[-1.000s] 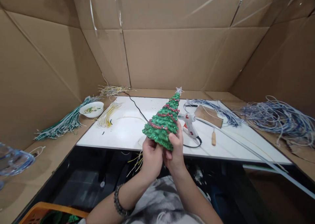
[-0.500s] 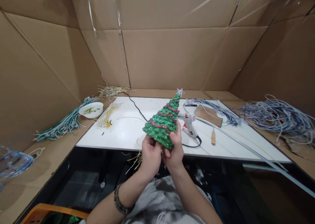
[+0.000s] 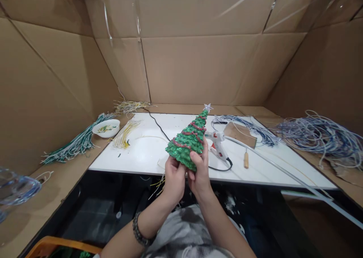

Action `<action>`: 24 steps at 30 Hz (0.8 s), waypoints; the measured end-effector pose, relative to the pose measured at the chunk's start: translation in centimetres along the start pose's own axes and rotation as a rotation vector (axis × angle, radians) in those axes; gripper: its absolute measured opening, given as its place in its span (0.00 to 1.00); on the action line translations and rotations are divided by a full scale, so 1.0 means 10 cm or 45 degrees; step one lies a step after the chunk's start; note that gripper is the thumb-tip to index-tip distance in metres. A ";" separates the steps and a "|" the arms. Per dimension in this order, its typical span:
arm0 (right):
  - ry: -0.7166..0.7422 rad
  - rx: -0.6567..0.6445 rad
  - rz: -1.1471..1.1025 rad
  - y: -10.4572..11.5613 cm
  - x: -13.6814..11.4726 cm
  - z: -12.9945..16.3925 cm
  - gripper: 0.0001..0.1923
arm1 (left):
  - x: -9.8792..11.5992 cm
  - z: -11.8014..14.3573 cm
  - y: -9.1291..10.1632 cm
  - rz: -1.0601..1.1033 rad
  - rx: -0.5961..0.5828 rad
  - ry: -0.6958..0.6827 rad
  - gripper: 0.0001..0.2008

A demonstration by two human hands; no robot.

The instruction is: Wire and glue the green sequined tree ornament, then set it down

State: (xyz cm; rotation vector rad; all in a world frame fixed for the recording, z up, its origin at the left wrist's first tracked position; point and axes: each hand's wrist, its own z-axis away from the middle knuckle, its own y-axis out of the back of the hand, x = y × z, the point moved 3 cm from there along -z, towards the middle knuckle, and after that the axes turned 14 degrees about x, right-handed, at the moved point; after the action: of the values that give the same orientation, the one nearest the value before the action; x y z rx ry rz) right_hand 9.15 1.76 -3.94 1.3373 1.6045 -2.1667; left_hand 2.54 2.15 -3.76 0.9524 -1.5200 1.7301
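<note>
A glittery green Christmas tree ornament (image 3: pixel 185 142) with red garlands and a clear star on top is held over the table's front edge, its tip leaning right and away. My left hand (image 3: pixel 174 178) is closed at the base, its fingertips tucked beneath the rim. Gripping the right side of the base is my right hand (image 3: pixel 200 171), thumb on the front branches. The underside and some fingertips are hidden. Thin yellow and white wires (image 3: pixel 158 185) hang beside my left hand. Just behind the tree lies a white glue gun (image 3: pixel 219 144) with a black cable.
On the left are a white bowl (image 3: pixel 106 128) of small clippings, green-white wires (image 3: pixel 76 142) and yellow wires (image 3: pixel 124 133). To the right lie a wooden-handled tool (image 3: pixel 246 160), blue-white wires (image 3: pixel 323 133) and a long glue stick (image 3: pixel 279 167). An orange basket (image 3: pixel 65 243) is at lower left.
My right thumb has shifted left and up onto the tree's front branches. The tree has turned slightly in my hands; both hands still hold it at the base.
</note>
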 end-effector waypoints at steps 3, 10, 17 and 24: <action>0.007 0.035 0.002 0.00 0.04 -0.02 0.41 | -0.03 -0.03 0.02 0.003 0.009 0.000 0.15; -0.059 0.054 -0.036 0.02 0.06 -0.03 0.40 | 0.00 -0.02 0.01 0.000 -0.022 -0.004 0.11; -0.006 0.001 -0.126 -0.04 -0.02 -0.03 0.34 | 0.08 -0.04 0.00 0.038 -0.036 -0.012 0.12; -0.022 -0.043 -0.134 0.01 -0.01 -0.03 0.39 | 0.16 0.01 0.00 0.053 -0.130 0.131 0.16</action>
State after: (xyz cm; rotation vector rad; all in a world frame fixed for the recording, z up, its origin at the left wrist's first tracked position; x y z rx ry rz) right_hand 9.46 1.90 -3.94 1.2485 1.7345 -2.1918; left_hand 1.74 2.00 -2.40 0.7740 -1.5551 1.6864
